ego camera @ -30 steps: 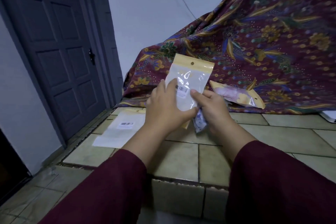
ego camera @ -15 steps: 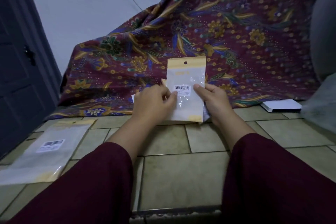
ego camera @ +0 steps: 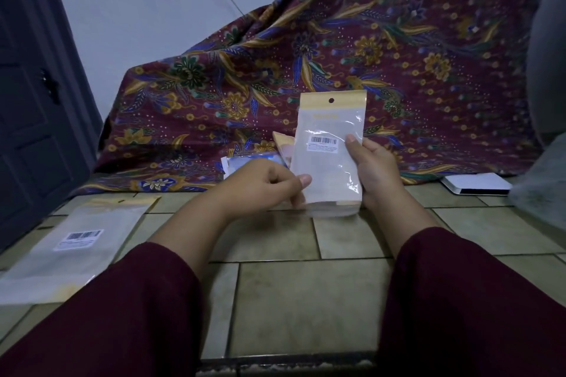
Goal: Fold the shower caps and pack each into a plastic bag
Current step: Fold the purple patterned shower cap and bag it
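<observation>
tiled floor (ego camera: 306,300); both hands (ego camera: 375,170) hold plastic bag (ego camera: 329,156), contents seemingly unclear.

Dim bluish indoor light, soft shadows, wide-angle edge bending, slight motion blur

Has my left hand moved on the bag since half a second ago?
Yes. The left hand slid down the plastic bag, from beside its barcode label to the lower left edge.

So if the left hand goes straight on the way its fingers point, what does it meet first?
Probably the plastic bag that the right hand holds upright; the left hand already pinches its lower left edge.
</observation>
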